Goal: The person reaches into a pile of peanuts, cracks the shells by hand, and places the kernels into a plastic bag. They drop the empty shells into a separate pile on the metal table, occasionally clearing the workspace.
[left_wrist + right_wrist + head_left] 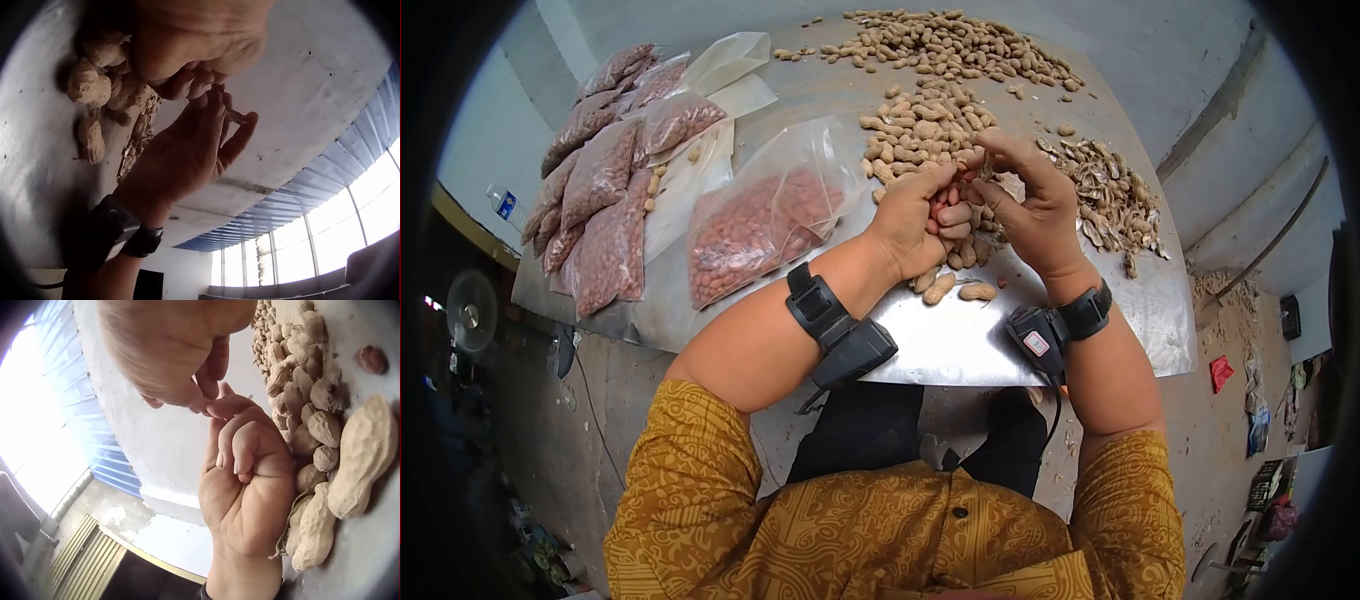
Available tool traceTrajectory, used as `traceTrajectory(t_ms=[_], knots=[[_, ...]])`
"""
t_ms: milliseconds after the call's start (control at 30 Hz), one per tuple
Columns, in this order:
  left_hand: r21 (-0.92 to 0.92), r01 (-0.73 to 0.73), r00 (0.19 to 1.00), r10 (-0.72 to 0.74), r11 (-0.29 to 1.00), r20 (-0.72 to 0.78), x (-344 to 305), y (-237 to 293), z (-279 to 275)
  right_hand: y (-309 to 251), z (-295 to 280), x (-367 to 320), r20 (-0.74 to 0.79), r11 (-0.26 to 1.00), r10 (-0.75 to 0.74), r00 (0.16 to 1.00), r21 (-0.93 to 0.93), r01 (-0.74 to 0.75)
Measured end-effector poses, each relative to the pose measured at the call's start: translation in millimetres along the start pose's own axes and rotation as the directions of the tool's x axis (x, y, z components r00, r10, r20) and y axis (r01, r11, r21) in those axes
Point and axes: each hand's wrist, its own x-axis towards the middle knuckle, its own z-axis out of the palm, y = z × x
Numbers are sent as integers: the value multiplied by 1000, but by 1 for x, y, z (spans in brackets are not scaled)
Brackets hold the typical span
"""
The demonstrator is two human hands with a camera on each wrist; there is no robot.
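Observation:
Over the near end of the peanut pile, both hands meet at the fingertips. My left hand (905,225) curls its fingers around several red peanut kernels (946,198); one kernel (245,477) peeks out under the bent fingers in the right wrist view. My right hand (1042,215) comes in from the right, its thumb and fingers pinching a pale piece of peanut shell (236,117). Unshelled peanuts (940,289) lie on the metal table right below the hands. The fingers partly cover what is between them.
A heap of unshelled peanuts (930,125) runs to the table's far side. Empty shells (1115,195) are piled at the right. An open plastic bag of red kernels (765,225) stands on the left, beside several filled bags (600,185). The metal table (950,350) ends before the person's lap.

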Motion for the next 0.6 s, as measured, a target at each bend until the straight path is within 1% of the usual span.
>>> traceTrajectory(t_ms=[33,133,233,333,433,467,533,567,600], knots=[[-28,25,1000,-25,999,14,0,1,-1,-3,-1,1,20,995,-81,997,-57,82],[-49,18,1000,-17,999,21,2,0,-7,-11,-5,6,103,958,-212,972,-177,228],[-59,36,999,-35,998,19,2,0,-8,-13,-6,7,126,932,-248,960,-239,272],[-77,40,999,-38,996,30,1,0,-7,-12,-7,7,104,944,-225,969,-221,243],[-40,64,998,-64,997,22,-1,4,0,0,-13,8,1,939,-233,973,-261,225],[14,22,1000,-22,1000,-10,-2,4,1,3,-17,10,-40,946,-201,979,-269,183],[124,-54,996,63,991,-66,-3,3,3,16,-39,14,-202,920,-139,969,-390,51],[128,-69,994,79,989,-79,-4,3,4,22,-50,15,-285,898,-117,951,-439,-21],[133,-84,991,96,988,-91,-5,3,7,25,-61,16,-294,812,-97,951,-576,-96]])
